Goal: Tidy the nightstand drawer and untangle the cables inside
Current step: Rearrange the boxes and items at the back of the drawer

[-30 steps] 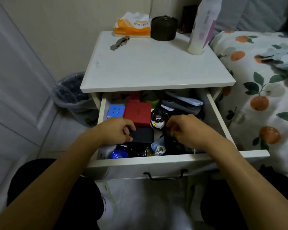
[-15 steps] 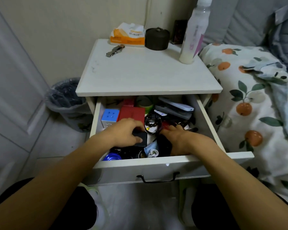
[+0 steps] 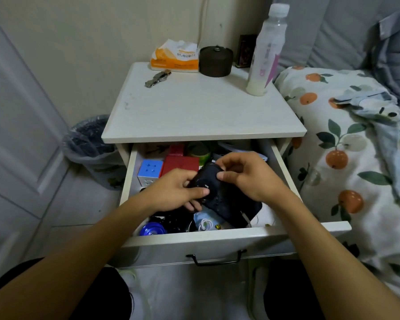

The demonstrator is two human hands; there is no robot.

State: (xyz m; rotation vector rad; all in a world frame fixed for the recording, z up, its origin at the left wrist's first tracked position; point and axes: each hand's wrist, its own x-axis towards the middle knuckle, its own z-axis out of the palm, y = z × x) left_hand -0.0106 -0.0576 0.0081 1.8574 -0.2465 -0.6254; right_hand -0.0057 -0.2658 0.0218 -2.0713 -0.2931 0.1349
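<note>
Now both hands holding dark pouch [image 3: 214, 192] above open drawer [image 3: 217, 234]: left hand [image 3: 173, 192] fingers gripping its lower end, right hand [image 3: 245, 174] fingers pinching upper edge. Blue cube [image 3: 150, 169], red box [image 3: 180, 163] lying behind.

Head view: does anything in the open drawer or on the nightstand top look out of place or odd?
Nothing looks spilled or broken. The drawer is a jumble: boxes, a puzzle cube and dark cables heaped together. Both hands, left hand and right hand, hold a dark bundle above it.
</note>
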